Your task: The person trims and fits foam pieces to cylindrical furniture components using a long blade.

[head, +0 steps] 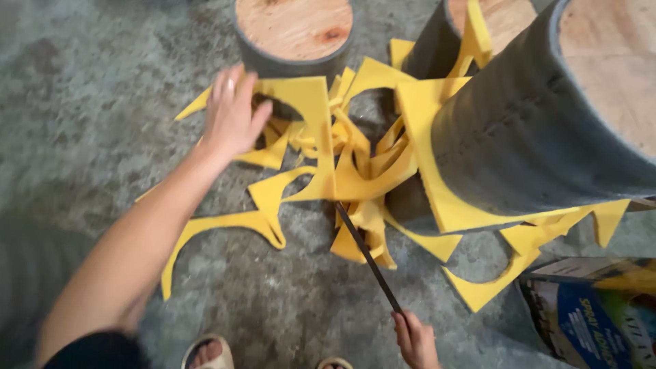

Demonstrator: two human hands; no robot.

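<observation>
Head view: left hand, grip released with fingers spread, is laid on a yellow foam offcut atop the scrap pile on the concrete floor; right hand is clenched around a thin dark blade whose tip is buried in the pile. A slip of the blade toward the spread fingers is judged possible, since the loose offcuts could shift. The padded drum could be nicked.

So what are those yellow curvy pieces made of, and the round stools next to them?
The yellow pieces look like foam sheet offcuts: thick matte edges, soft curved cutouts. The left hand rests on one. The round stools seem to be plywood on top, with visible wood grain, and wrapped in dark grey padding, probably foam or felt. The thin black stick in the right hand might be metal; hard to tell.
</observation>
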